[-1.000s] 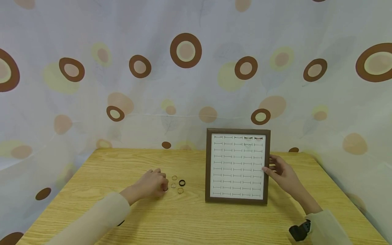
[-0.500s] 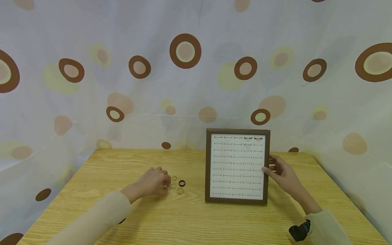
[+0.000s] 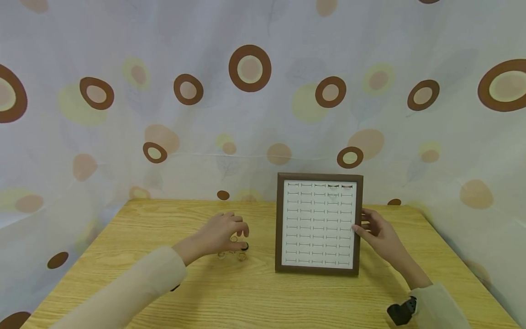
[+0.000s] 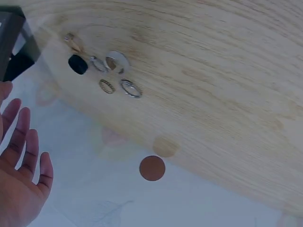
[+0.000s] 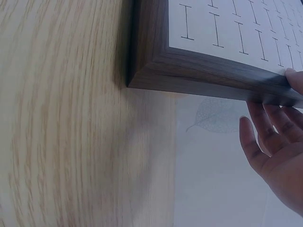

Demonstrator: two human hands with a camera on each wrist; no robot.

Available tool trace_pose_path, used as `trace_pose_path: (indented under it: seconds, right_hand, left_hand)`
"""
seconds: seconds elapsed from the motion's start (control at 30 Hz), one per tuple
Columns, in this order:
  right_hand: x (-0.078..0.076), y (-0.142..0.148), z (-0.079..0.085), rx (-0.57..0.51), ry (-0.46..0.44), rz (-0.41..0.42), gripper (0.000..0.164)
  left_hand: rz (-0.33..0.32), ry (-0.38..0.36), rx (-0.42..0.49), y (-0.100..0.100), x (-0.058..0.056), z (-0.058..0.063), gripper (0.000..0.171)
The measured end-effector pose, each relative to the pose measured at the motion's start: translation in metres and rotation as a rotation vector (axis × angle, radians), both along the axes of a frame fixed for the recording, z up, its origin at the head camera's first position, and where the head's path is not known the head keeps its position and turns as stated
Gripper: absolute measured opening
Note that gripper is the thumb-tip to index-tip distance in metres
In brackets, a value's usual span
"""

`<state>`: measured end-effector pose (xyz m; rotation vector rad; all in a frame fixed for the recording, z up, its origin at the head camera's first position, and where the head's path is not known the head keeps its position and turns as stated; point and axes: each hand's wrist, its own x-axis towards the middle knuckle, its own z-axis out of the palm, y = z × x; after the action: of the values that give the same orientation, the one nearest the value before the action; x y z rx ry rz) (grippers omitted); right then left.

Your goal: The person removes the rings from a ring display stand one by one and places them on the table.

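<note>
My left hand [image 3: 222, 233] hovers over a small group of rings on the table, its fingers parted and nothing held. A black ring [image 3: 245, 246] lies by the thumb tip, with a gold ring [image 3: 241, 257] just in front of it. The left wrist view has the hand [image 4: 26, 165] at one side, apart from the black ring [image 4: 77, 65] and a wide silver ring [image 4: 117, 61]. My right hand [image 3: 380, 235] grips the right side of an upright brown-framed ring display board [image 3: 318, 269], thumb on the front and fingers behind. A few rings [image 3: 333, 186] sit in its top slots.
The wooden table [image 3: 246, 301] ends at the back against a patterned curtain [image 3: 250, 119]. Rows of slots cover the white panel [image 5: 203, 28] of the board. A black device [image 3: 402, 311] is strapped at the right wrist.
My left hand has lifted from the left side of the rings and moved right over them, its fingers spreading. A ring at the left shows uncovered. My right hand and the board stay put.
</note>
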<state>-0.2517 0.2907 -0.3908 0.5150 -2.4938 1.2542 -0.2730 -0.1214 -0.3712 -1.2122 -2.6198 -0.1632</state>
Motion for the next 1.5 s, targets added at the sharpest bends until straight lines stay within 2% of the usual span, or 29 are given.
trace_pose_path:
  seconds: [0.13,0.37,0.63,0.87,1.13,1.5]
  right_hand:
    - [0.001,0.000,0.000,0.000,0.000,0.000,0.046]
    - [0.001,-0.001,0.001,-0.013,-0.007,0.011,0.046]
    - [0.001,-0.001,0.000,-0.011,-0.003,0.003,0.045]
    - [0.001,-0.001,0.000,-0.002,-0.009,-0.007,0.046]
    - [0.000,-0.001,-0.001,-0.004,-0.007,-0.002,0.045]
    - [0.000,0.001,-0.001,0.002,-0.013,-0.009,0.046]
  left_hand:
    - [-0.029,0.050,0.035,0.017,0.004,0.010,0.015]
    - [-0.038,0.035,0.065,0.045,0.007,0.022,0.018]
    - [-0.077,0.095,0.087,0.075,0.005,0.032,0.019]
    - [-0.064,0.152,0.063,0.100,-0.001,0.043,0.021]
    - [-0.059,0.284,0.087,0.128,-0.011,0.052,0.023]
    - [-0.009,0.379,0.135,0.159,-0.018,0.064,0.024]
